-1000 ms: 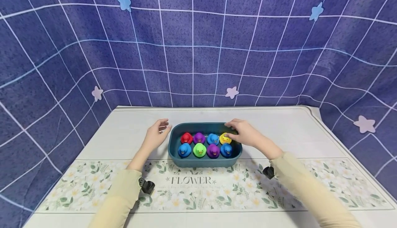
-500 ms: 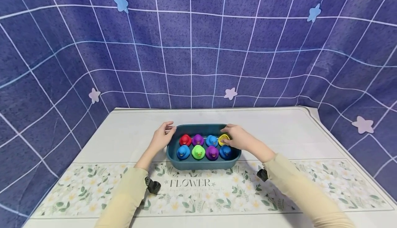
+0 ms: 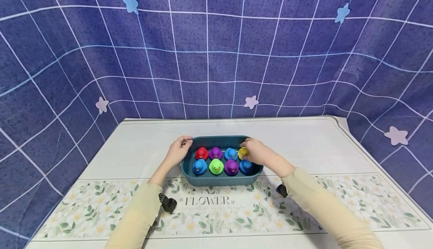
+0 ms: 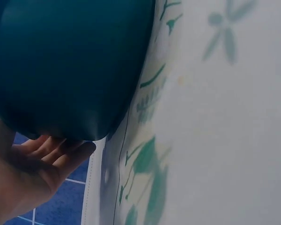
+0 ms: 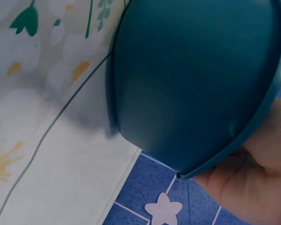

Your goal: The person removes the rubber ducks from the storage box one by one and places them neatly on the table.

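A teal oblong bin (image 3: pixel 216 181) holds two rows of rubber ducks. Over its right end reaches my right hand (image 3: pixel 262 153), with fingers and thumb pinching the yellow rubber duck (image 3: pixel 242 152) in the back row; part of that duck is covered. In the right wrist view, the bin's wall hides the fingertips of the right hand (image 5: pixel 257 183). At the bin's left end, my left hand (image 3: pixel 177 152) has its fingers by the rim. The left wrist view shows these fingers (image 4: pixel 68 161) loosely extended against the outside of the bin, partly hidden by it.
Beside the yellow duck are a light blue duck (image 3: pixel 231 154), a purple duck (image 3: pixel 215 153) and a red duck (image 3: pixel 202 153). A green duck (image 3: pixel 216 166) stands in the front row. The white flowered tablecloth (image 3: pixel 216 222) meets a blue gridded curtain (image 3: pixel 216 68) behind.
My left hand has moved right to the bin's left end. My right hand has come down and left around the yellow duck, covering more of it. The bin stays put.
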